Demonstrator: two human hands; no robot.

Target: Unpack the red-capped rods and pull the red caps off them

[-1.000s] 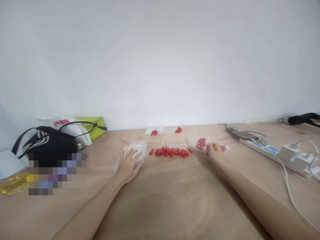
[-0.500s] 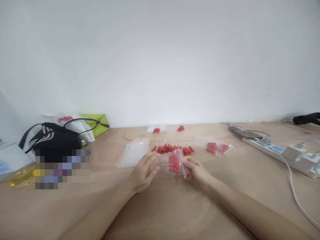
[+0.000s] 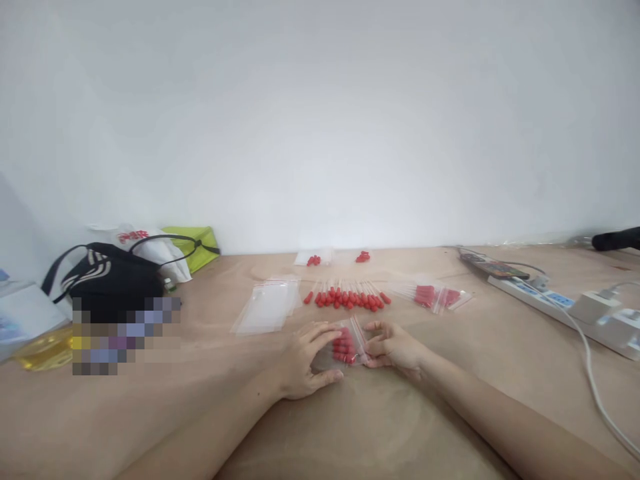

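A clear zip bag [image 3: 325, 360] lies on the table before me, with several red-bulbed droppers [image 3: 344, 345] in it. My left hand [image 3: 307, 360] rests over the bag's left part, fingers stretched and thumb apart, hiding the droppers' stems. At the zip end, the fingers of my right hand [image 3: 393, 347] pinch the bag's right edge. Just beyond lies a row of loose droppers [image 3: 350, 298], red bulbs toward me and thin clear stems pointing away. A stack of flat zip bags [image 3: 267, 307] is to the left. Filled bags of droppers [image 3: 435, 297] overlap on the right.
Two small groups of red bulbs [image 3: 313, 261] lie on clear bags near the wall. A power strip [image 3: 545, 297] with chargers, a white cable [image 3: 587, 373] and a phone [image 3: 500, 269] occupy the right. A black bag [image 3: 117, 283] and a yellow-green bag [image 3: 195, 247] stand left.
The filled bag has come down toward me onto the table. My left hand has moved right and over it, while my right hand stays at the zip end.
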